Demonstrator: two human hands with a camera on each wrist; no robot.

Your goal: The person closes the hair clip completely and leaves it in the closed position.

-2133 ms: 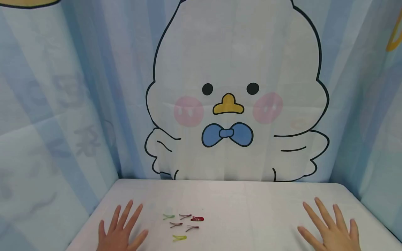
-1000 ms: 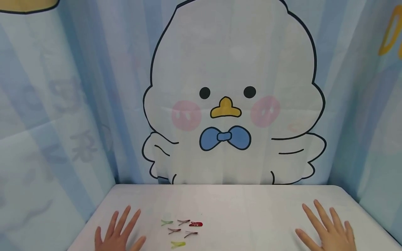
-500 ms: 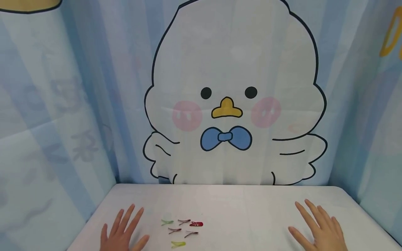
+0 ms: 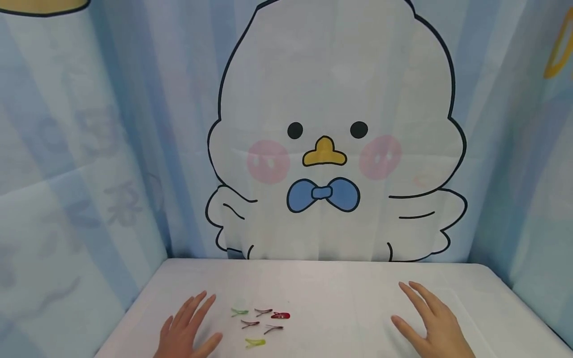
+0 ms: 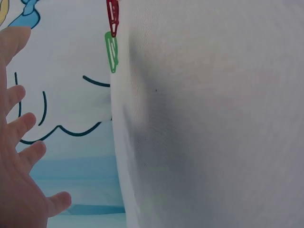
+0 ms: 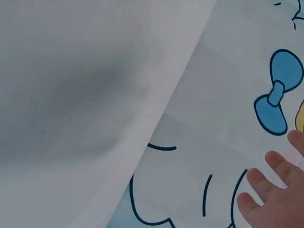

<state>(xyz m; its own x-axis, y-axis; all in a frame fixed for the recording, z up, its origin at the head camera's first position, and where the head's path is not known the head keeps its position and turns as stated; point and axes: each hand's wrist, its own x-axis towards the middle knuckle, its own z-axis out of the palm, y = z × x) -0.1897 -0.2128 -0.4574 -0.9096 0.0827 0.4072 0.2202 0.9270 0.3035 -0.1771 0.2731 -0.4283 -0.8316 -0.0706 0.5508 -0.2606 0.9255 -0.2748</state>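
Several snap hair clips lie in a loose group on the white table, left of centre in the head view. Among them are a red clip (image 4: 281, 315), a yellow-green clip (image 4: 255, 342), a pale green clip (image 4: 239, 312) and three dark ones, such as the dark clip (image 4: 250, 324). To the left of the group is my left hand (image 4: 185, 328), fingers spread and holding nothing. Far to the right of the clips, my right hand (image 4: 434, 323) has its fingers extended, also with nothing in it. The left wrist view shows a red clip (image 5: 113, 18) and a green clip (image 5: 111, 52).
The white table (image 4: 340, 308) is bounded at the back by a hanging curtain (image 4: 327, 74) printed with a white bird in a blue bow tie. Blue and white curtain panels also close in both sides.
My right hand has moved left, toward the middle, and turned inward. My left hand has shifted right, nearer the clips, and turned a little. The clips lie as before.
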